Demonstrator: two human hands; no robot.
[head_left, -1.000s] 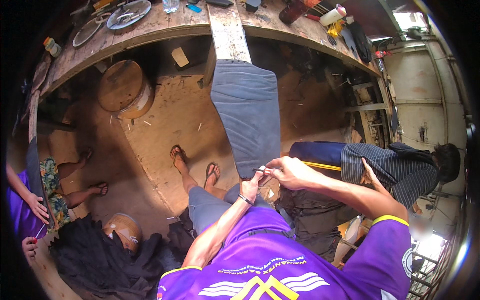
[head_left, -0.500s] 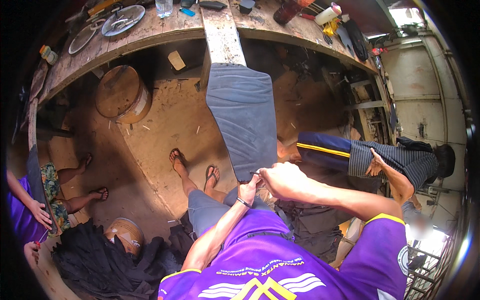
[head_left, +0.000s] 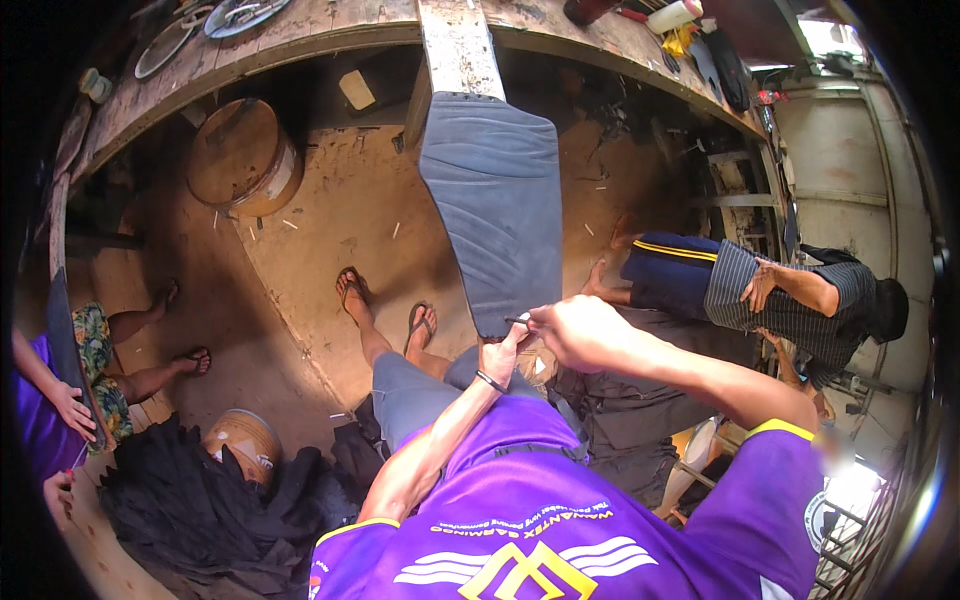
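Note:
A dark grey, creased sheet lies along a narrow wooden board that juts from the bench toward me; whether it is cloth or rubber I cannot tell. My left hand is closed at the sheet's near corner, fingers pinching its edge. Close beside it, my right hand is closed around a slim dark rod, whose tip points left over the sheet's near end. Most of that rod is hidden inside the fingers, so its kind does not show.
A curved-looking wooden bench holds plates and bottles. Below stands a round brown drum. At right, a person in a striped shirt stands near; another works at left beside a black cloth heap and a smaller drum.
My right hand has drawn slightly right, and more of the slim dark rod shows. The person at right has shifted away to the right. The whole view has tilted a little.

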